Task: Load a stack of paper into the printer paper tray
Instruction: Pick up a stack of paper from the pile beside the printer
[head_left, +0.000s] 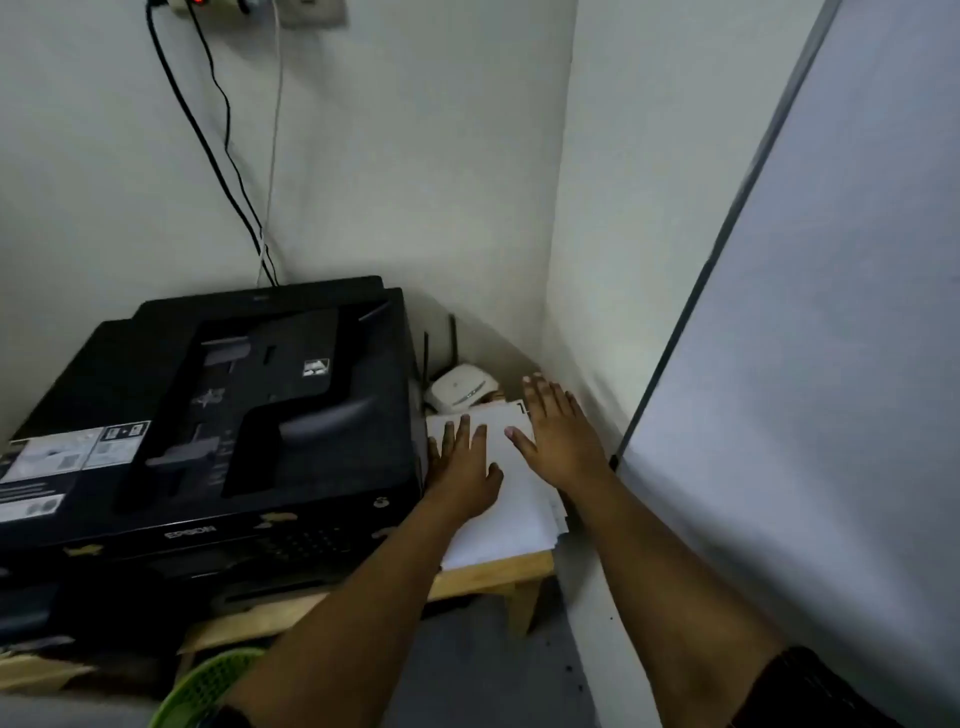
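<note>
A black printer sits on a wooden table, filling the left half of the view. To its right lies a loose stack of white paper, its sheets fanned at the near right corner. My left hand rests flat on the stack's left side beside the printer, fingers spread. My right hand lies flat on the stack's far right part, fingers apart. Neither hand grips the sheets. The printer's paper tray is not clearly visible.
A white router with dark antennas stands behind the paper in the wall corner. Cables run down the wall to the printer. The wooden table ends just right of the paper. A green basket sits below; a grey panel stands at right.
</note>
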